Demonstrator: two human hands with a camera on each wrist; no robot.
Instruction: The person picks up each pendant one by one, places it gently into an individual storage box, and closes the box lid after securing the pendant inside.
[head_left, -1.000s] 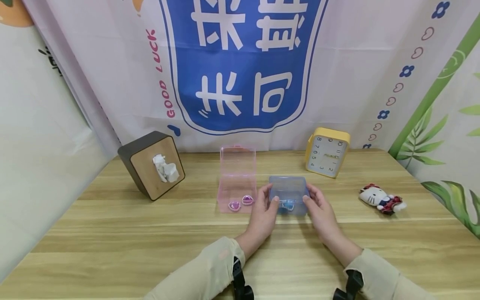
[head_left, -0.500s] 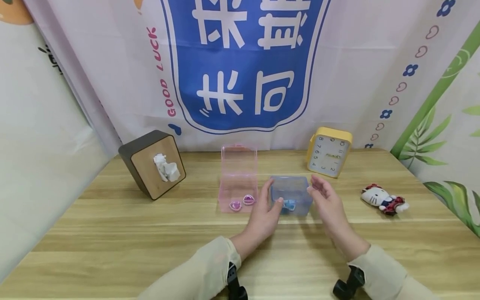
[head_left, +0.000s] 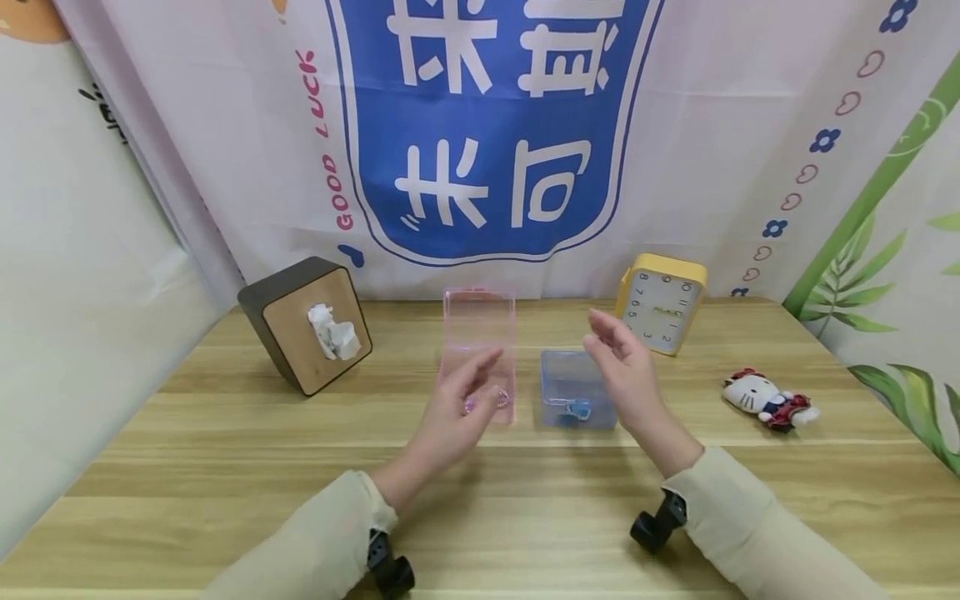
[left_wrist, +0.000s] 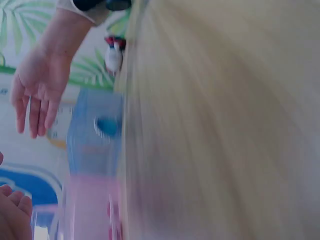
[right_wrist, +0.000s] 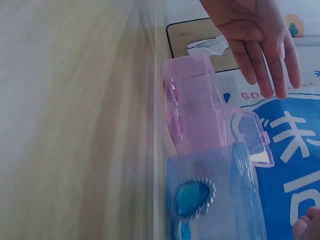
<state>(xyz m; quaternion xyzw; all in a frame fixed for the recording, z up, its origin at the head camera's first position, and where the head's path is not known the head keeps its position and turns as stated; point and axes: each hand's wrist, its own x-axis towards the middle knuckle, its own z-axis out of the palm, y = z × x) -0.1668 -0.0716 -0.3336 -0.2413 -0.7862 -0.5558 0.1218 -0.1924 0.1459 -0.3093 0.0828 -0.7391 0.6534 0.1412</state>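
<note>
A clear blue plastic box [head_left: 562, 379] stands on the table with its lid down. Inside lies a blue heart-shaped gem with a beaded rim [right_wrist: 192, 197]; part of a second blue piece shows beneath it. To its left is a clear pink box [head_left: 480, 321], lid raised, holding pink gems [right_wrist: 175, 125]. My left hand [head_left: 450, 417] hovers in front of the pink box, partly covering it, fingers extended and holding nothing. Above the blue box's right side, my right hand [head_left: 630, 375] is raised with relaxed fingers, apart from the box in the left wrist view.
A tissue box [head_left: 307, 325] with a wooden face stands at the back left. The yellow clock [head_left: 663, 304] is behind my right hand. A small plush doll [head_left: 768, 400] lies on the right of the wooden table [head_left: 525, 517]. A printed cloth [head_left: 585, 242] hangs behind.
Both hands have let go of the blue box, the right one first. My left hand has moved left toward the pink box; the right has lifted and shifted slightly left. The blue box stays put.
</note>
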